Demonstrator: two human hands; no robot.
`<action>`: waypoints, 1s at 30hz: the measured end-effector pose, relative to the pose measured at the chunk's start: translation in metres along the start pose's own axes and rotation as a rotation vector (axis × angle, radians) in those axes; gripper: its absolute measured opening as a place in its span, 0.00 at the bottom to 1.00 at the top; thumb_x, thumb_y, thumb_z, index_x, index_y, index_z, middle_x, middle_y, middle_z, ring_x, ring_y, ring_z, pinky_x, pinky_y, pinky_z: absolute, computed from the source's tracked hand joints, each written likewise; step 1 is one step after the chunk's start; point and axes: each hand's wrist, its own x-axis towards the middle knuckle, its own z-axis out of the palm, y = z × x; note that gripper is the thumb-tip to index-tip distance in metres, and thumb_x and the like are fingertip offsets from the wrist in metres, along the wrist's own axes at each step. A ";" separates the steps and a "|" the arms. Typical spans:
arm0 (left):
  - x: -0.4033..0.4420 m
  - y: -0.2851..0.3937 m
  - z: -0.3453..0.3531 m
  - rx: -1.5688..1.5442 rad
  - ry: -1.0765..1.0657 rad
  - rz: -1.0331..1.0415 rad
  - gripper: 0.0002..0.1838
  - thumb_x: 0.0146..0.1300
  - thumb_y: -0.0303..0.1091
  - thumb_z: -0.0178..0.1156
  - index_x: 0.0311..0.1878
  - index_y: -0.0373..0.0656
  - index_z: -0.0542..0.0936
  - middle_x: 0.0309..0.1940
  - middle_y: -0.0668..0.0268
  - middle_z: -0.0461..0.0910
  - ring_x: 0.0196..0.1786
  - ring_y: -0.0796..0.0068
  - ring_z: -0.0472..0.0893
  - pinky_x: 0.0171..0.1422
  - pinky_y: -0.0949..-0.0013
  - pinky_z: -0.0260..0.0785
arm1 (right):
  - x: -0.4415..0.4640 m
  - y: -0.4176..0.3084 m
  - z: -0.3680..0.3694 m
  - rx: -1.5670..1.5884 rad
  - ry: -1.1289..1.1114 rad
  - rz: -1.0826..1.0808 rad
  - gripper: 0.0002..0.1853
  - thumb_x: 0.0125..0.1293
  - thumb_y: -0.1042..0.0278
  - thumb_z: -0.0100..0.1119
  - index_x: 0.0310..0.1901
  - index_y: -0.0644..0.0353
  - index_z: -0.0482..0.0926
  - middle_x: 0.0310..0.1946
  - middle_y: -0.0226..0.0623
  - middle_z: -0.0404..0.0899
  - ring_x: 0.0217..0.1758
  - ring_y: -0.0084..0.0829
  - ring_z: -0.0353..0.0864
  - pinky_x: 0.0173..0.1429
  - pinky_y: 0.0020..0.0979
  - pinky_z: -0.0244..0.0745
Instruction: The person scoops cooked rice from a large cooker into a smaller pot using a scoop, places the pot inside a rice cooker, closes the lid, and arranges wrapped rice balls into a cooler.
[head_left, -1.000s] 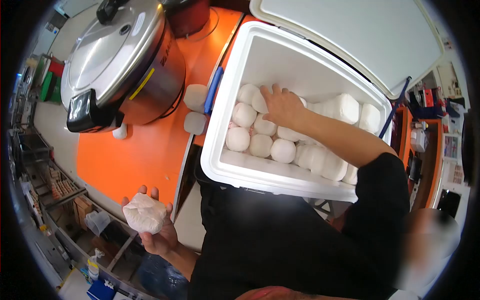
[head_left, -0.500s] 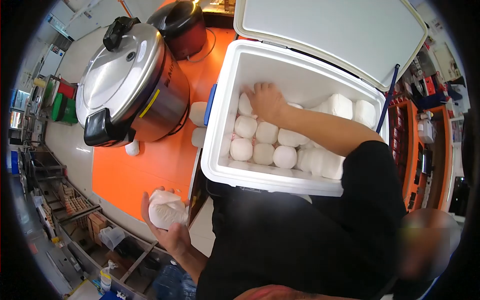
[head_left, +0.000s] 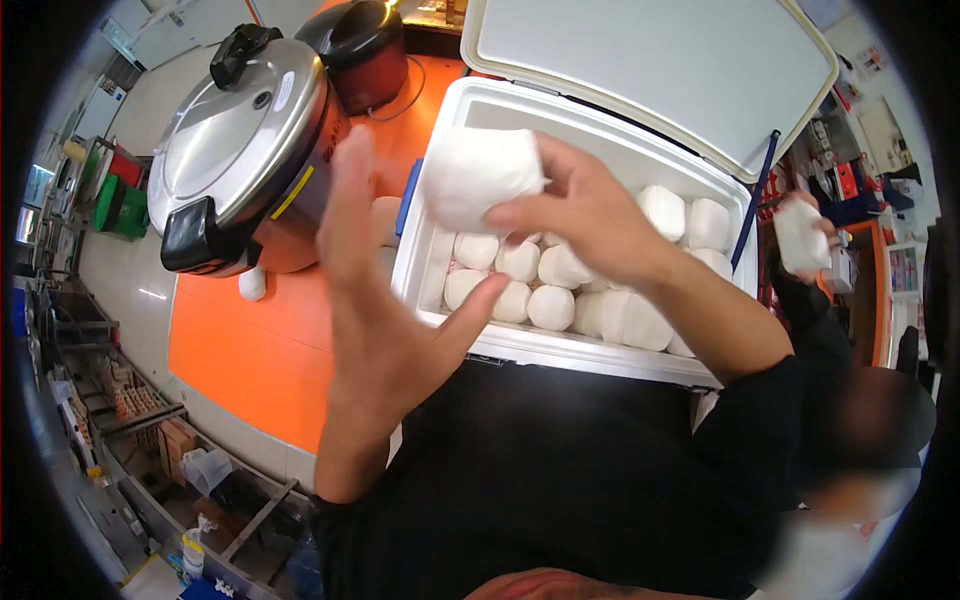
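My right hand (head_left: 595, 215) grips a white wrapped bundle (head_left: 482, 178) above the left part of the open white cooler (head_left: 560, 357). Thumb and fingers press on the bundle's right side. My left hand (head_left: 385, 335) is raised at the cooler's near left corner, fingers apart and slightly blurred, with nothing in it. Its thumb points toward the cooler. Rounded white bundles (head_left: 551, 307) lie in rows inside the cooler, and blockier ones (head_left: 661, 212) sit farther right. My right hand and its bundle hide the back left part of the cooler's inside.
A large steel cooker (head_left: 240, 150) stands on the orange table (head_left: 250, 350), with a small white bundle (head_left: 252, 284) beside its base. Behind is a dark red pot (head_left: 365, 70). At the right, a co-worker's hand holds a white bundle (head_left: 802, 237). The cooler's lid (head_left: 650, 70) is raised.
My right hand has come up out of the cooler with a bundle. My left hand no longer holds its bundle and has risen toward the cooler, fingers spread. A co-worker's hand with a bundle has appeared.
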 end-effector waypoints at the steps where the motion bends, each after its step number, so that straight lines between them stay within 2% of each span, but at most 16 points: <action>1: -0.002 0.000 -0.006 -0.035 0.025 -0.026 0.55 0.48 0.26 0.75 0.77 0.32 0.52 0.73 0.42 0.62 0.72 0.46 0.68 0.70 0.52 0.65 | 0.004 0.000 -0.013 -0.024 0.014 0.061 0.27 0.62 0.55 0.67 0.57 0.65 0.77 0.43 0.38 0.83 0.43 0.28 0.79 0.47 0.29 0.75; 3: -0.017 -0.016 -0.028 -0.043 0.131 -0.037 0.53 0.51 0.24 0.71 0.77 0.31 0.50 0.72 0.40 0.64 0.71 0.47 0.69 0.67 0.52 0.68 | 0.021 0.033 -0.035 -0.161 -0.010 0.350 0.24 0.62 0.55 0.66 0.52 0.66 0.80 0.39 0.36 0.83 0.40 0.27 0.78 0.43 0.30 0.73; 5: -0.036 -0.032 -0.051 -0.002 0.246 -0.057 0.47 0.56 0.22 0.64 0.76 0.32 0.49 0.69 0.40 0.66 0.70 0.50 0.71 0.65 0.53 0.72 | 0.035 0.077 -0.039 -0.407 -0.097 0.584 0.24 0.62 0.53 0.65 0.50 0.67 0.82 0.41 0.38 0.83 0.41 0.30 0.78 0.43 0.30 0.73; 7: -0.058 -0.042 -0.073 0.019 0.332 -0.173 0.43 0.60 0.24 0.61 0.76 0.32 0.50 0.67 0.42 0.68 0.69 0.52 0.71 0.65 0.54 0.71 | 0.038 0.116 -0.019 -0.346 -0.042 0.628 0.23 0.63 0.53 0.64 0.47 0.68 0.83 0.42 0.41 0.82 0.41 0.32 0.79 0.46 0.32 0.76; 10: -0.099 -0.060 -0.095 0.061 0.392 -0.395 0.41 0.63 0.24 0.60 0.76 0.35 0.52 0.66 0.46 0.70 0.68 0.55 0.72 0.65 0.55 0.69 | 0.059 0.175 -0.008 -0.178 -0.057 0.677 0.23 0.65 0.54 0.66 0.49 0.68 0.81 0.41 0.36 0.81 0.43 0.26 0.79 0.48 0.29 0.77; 13: -0.148 -0.083 -0.109 0.110 0.386 -0.663 0.38 0.64 0.26 0.60 0.76 0.38 0.55 0.65 0.49 0.70 0.67 0.58 0.73 0.66 0.56 0.68 | 0.066 0.240 -0.015 -0.102 0.004 0.616 0.24 0.66 0.54 0.68 0.51 0.70 0.80 0.43 0.40 0.82 0.43 0.29 0.82 0.51 0.30 0.81; 15: -0.188 -0.112 -0.113 0.151 0.333 -0.882 0.37 0.65 0.28 0.61 0.75 0.39 0.58 0.65 0.50 0.70 0.67 0.58 0.73 0.66 0.56 0.68 | 0.064 0.245 -0.022 -0.184 0.040 0.632 0.26 0.67 0.54 0.67 0.53 0.73 0.79 0.45 0.45 0.82 0.42 0.32 0.84 0.53 0.33 0.83; 16: -0.217 -0.133 -0.120 0.179 0.322 -1.027 0.36 0.66 0.29 0.62 0.74 0.38 0.59 0.65 0.50 0.71 0.67 0.58 0.72 0.66 0.56 0.68 | 0.070 0.219 -0.013 -0.454 -0.012 0.657 0.26 0.67 0.55 0.67 0.54 0.74 0.78 0.45 0.46 0.83 0.40 0.32 0.85 0.52 0.32 0.82; 18: -0.246 -0.173 -0.126 0.238 0.237 -1.108 0.35 0.66 0.30 0.62 0.74 0.37 0.60 0.65 0.48 0.70 0.67 0.53 0.72 0.66 0.54 0.68 | 0.067 0.150 -0.009 -0.874 -0.102 0.590 0.26 0.68 0.57 0.66 0.56 0.74 0.77 0.44 0.46 0.83 0.40 0.32 0.85 0.49 0.30 0.80; 19: -0.266 -0.206 -0.130 0.296 0.206 -1.041 0.36 0.66 0.32 0.63 0.74 0.38 0.60 0.67 0.46 0.67 0.68 0.50 0.71 0.67 0.51 0.68 | 0.067 0.121 -0.003 -1.032 -0.171 0.504 0.26 0.68 0.57 0.65 0.57 0.73 0.77 0.43 0.45 0.83 0.41 0.31 0.84 0.48 0.29 0.79; 21: -0.271 -0.267 -0.144 0.443 0.141 -0.962 0.39 0.64 0.36 0.65 0.75 0.39 0.59 0.70 0.44 0.63 0.70 0.44 0.67 0.68 0.47 0.67 | 0.063 0.063 0.017 -1.032 -0.010 0.246 0.25 0.65 0.56 0.68 0.55 0.68 0.79 0.43 0.49 0.85 0.45 0.42 0.85 0.52 0.38 0.78; 23: -0.245 -0.319 -0.154 0.618 0.079 -0.934 0.42 0.62 0.40 0.68 0.75 0.41 0.59 0.72 0.42 0.59 0.72 0.39 0.64 0.69 0.43 0.66 | 0.047 0.007 0.058 -0.815 0.164 0.035 0.23 0.65 0.58 0.67 0.55 0.66 0.79 0.42 0.48 0.85 0.44 0.39 0.85 0.50 0.38 0.78; 25: -0.218 -0.356 -0.158 0.680 0.058 -1.006 0.45 0.59 0.43 0.70 0.76 0.45 0.59 0.72 0.42 0.59 0.72 0.37 0.63 0.69 0.43 0.66 | 0.023 -0.043 0.126 -0.649 0.245 -0.052 0.20 0.67 0.61 0.66 0.54 0.66 0.79 0.39 0.46 0.85 0.43 0.38 0.85 0.50 0.38 0.78; 27: -0.199 -0.386 -0.158 0.754 -0.044 -1.023 0.46 0.56 0.45 0.72 0.76 0.50 0.60 0.71 0.42 0.59 0.71 0.37 0.64 0.68 0.44 0.66 | 0.001 -0.053 0.188 -0.824 0.262 -0.213 0.19 0.67 0.62 0.66 0.54 0.64 0.80 0.37 0.45 0.85 0.41 0.37 0.84 0.49 0.38 0.78; 29: -0.210 -0.414 -0.159 0.848 -0.221 -0.999 0.46 0.54 0.47 0.72 0.75 0.55 0.61 0.70 0.43 0.61 0.68 0.39 0.66 0.66 0.45 0.68 | 0.001 -0.030 0.233 -0.590 -0.003 -0.210 0.20 0.66 0.61 0.65 0.56 0.63 0.79 0.38 0.43 0.84 0.42 0.39 0.84 0.49 0.39 0.79; 30: -0.219 -0.432 -0.160 0.868 -0.216 -0.927 0.44 0.53 0.48 0.72 0.74 0.58 0.64 0.66 0.45 0.66 0.64 0.43 0.71 0.61 0.45 0.71 | 0.012 -0.008 0.253 -0.592 -0.016 -0.068 0.21 0.66 0.60 0.65 0.56 0.63 0.79 0.39 0.45 0.84 0.43 0.42 0.85 0.51 0.40 0.79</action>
